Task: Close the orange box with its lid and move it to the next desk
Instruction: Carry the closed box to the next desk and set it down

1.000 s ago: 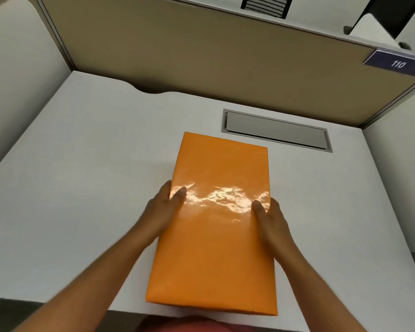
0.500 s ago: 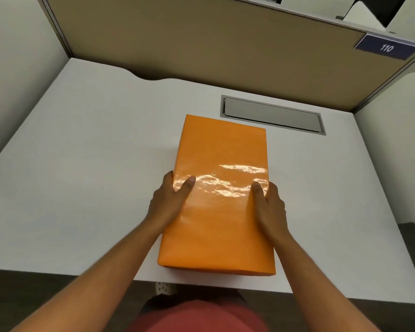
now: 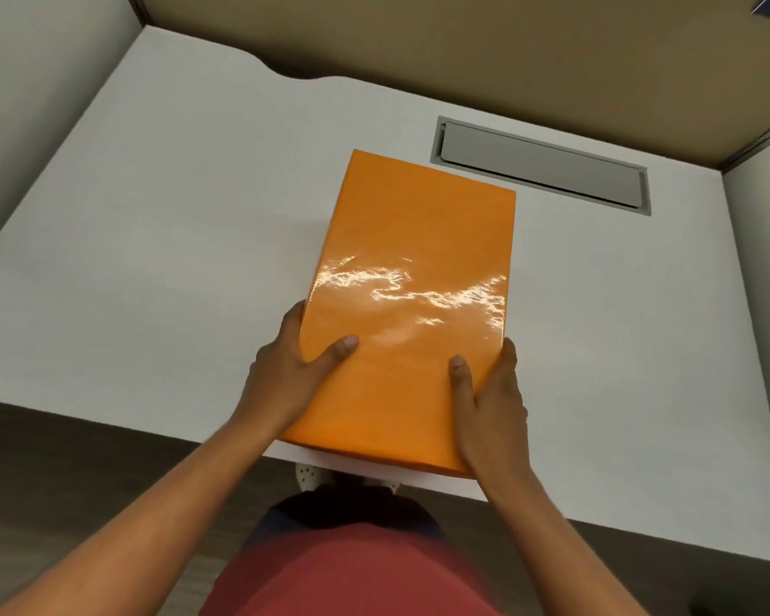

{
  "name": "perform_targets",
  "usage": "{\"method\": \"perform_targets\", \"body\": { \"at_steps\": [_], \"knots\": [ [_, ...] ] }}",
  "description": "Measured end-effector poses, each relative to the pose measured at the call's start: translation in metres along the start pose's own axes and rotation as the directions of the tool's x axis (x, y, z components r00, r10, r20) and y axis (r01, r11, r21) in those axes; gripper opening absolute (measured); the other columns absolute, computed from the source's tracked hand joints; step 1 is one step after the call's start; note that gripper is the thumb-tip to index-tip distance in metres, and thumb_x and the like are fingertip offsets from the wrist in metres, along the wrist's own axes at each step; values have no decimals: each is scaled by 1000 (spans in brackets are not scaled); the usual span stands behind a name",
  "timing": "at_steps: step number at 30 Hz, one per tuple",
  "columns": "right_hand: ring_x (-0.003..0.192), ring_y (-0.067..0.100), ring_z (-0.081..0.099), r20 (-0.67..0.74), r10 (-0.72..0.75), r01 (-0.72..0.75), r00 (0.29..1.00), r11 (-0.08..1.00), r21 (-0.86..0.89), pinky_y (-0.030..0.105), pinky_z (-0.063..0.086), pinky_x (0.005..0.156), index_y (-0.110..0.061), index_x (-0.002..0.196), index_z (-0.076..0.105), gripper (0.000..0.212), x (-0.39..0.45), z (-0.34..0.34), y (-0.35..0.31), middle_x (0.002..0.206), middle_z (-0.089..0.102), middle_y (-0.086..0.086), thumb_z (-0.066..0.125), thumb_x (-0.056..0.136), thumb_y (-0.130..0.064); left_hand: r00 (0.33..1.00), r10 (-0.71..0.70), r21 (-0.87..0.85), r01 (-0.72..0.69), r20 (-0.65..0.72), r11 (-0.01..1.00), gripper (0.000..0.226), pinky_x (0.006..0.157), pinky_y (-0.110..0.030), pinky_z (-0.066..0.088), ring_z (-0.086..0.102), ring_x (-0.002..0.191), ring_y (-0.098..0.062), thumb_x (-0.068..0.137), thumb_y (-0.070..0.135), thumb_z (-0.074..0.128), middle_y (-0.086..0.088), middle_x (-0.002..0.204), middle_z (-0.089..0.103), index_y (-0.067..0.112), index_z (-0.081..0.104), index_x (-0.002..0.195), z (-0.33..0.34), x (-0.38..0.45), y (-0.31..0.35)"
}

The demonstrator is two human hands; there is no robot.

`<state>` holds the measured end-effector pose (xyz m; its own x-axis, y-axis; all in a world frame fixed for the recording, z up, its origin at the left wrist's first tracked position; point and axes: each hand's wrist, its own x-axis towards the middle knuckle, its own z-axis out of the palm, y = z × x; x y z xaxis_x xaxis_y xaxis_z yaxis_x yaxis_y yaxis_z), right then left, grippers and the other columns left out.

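- The orange box (image 3: 412, 304) sits lid-on, glossy top catching a streak of glare across its middle
- It lies lengthwise on the white desk (image 3: 152, 260), far end pointing to 12 o'clock, near end right at the desk's front edge at 6 o'clock
- Left hand (image 3: 290, 371) is clamped on the box's long side at 9 o'clock, thumb laid over the top surface, fingers wrapped down the side out of sight
- Right hand (image 3: 490, 402) grips the opposite long side at 3 o'clock, thumb flat on the lid, palm pressed against the edge
- Both hands hold the near half of the box; whether its base is touching the desk or just lifted, I cannot tell
- At 1 o'clock from the box, a grey cable hatch (image 3: 543, 168) is set flush into the desk, close beside the box's far right corner but not touching
- A tan partition (image 3: 463, 42) runs along the desk's back edge at 12 o'clock
- Down at 6 o'clock, a red shirt (image 3: 352, 571) fills the bottom, with a pale shoe (image 3: 307, 475) peeking out under the desk edge
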<state>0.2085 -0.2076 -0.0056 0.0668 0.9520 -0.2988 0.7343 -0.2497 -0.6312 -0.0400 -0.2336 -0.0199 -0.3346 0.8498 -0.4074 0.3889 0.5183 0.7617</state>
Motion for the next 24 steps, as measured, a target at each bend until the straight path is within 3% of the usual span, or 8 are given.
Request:
{"method": "perform_targets", "body": {
  "at_steps": [6, 8, 11, 13, 15, 20, 24],
  "knots": [
    [142, 34, 52, 56, -15, 15, 998, 1000, -6, 59, 46, 112, -28, 165, 2, 88, 2, -6, 2, 170, 30, 2, 38, 98, -72, 994, -107, 114, 106, 3, 988, 124, 85, -44, 55, 64, 100, -22, 50, 108, 39, 1, 143, 61, 34, 36, 149, -2, 1, 3],
    [147, 34, 46, 72, -60, 62, 996, 997, -39, 57, 47, 112, -25, 166, -2, 89, 7, -13, 1, 173, 18, 1, 40, 99, -68, 995, -86, 233, 95, -49, 968, 128, 92, -52, 55, 66, 117, -30, 50, 110, 32, -2, 154, 54, 32, 34, 151, -5, 5, 9],
    [160, 30, 21, 0, -214, 213, 977, 971, -112, 46, 32, 121, -24, 167, -6, 85, 34, -26, -5, 177, 0, -1, 45, 105, -53, 967, 148, 430, -47, -205, 902, 110, 105, -65, 47, 38, 153, -36, 76, 96, 37, 0, 176, 18, 30, 19, 161, -7, 19, 26],
    [163, 27, 8, 0, -288, 285, 958, 946, -152, 44, 21, 127, -22, 168, -3, 80, 60, -30, -14, 178, -3, 2, 43, 107, -48, 937, 299, 483, -181, -179, 857, 97, 110, -67, 42, 19, 162, -31, 87, 85, 39, 6, 178, 3, 34, 11, 165, -7, 36, 43],
    [164, 28, 3, 35, -318, 318, 948, 928, -192, 49, 20, 130, -21, 169, 1, 77, 84, -29, -27, 178, -4, 4, 40, 108, -49, 931, 348, 500, -251, -109, 829, 89, 113, -69, 37, 10, 163, -30, 91, 81, 37, 10, 178, -3, 41, 11, 166, -4, 57, 60],
    [163, 34, -3, 81, -305, 316, 949, 906, -282, 58, 24, 127, -17, 168, 7, 80, 110, -16, -41, 178, -8, 6, 34, 106, -60, 961, 278, 496, -238, -7, 835, 83, 117, -65, 34, 27, 159, -36, 93, 82, 35, 12, 177, -10, 44, 18, 165, 7, 90, 73],
    [163, 35, -5, 55, -311, 313, 949, 899, -307, 56, 27, 127, -16, 169, 3, 82, 110, -8, -36, 177, -11, 6, 30, 106, -62, 962, 271, 536, -214, -29, 817, 88, 114, -62, 40, 40, 152, -38, 87, 90, 29, 14, 176, -12, 49, 15, 163, 13, 93, 63]
  ]
}}
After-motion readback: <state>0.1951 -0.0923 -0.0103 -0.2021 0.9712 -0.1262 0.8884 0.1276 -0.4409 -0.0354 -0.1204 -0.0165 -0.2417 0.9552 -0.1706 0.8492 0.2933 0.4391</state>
